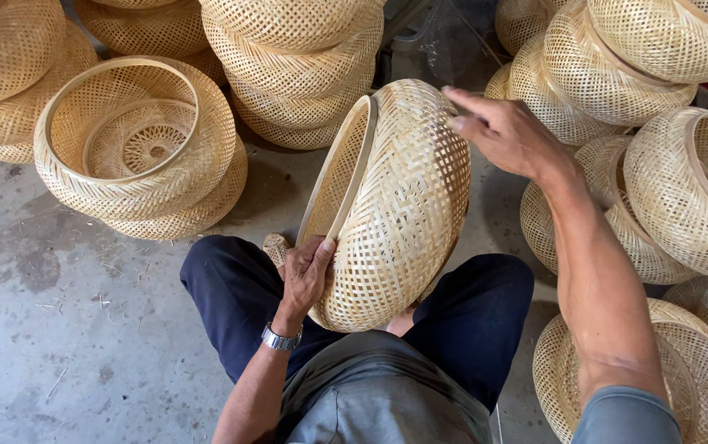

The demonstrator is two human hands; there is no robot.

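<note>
Partly, the left hand [305, 275] hides the woven basket [407, 205] rim.

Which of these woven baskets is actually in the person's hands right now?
The tilted basket between the knees: left hand grips its rim, right hand touches its top.

Stacked woven baskets [144, 144] crowd a stained concrete floor [58, 329] all around.

Grey concrete floor [66, 329], stained, was littered with straw bits. Woven bamboo baskets sat on it: nested pair [144, 148] upper left, stack [292, 74] top centre, more baskets [658, 148] piled along right edge.
</note>
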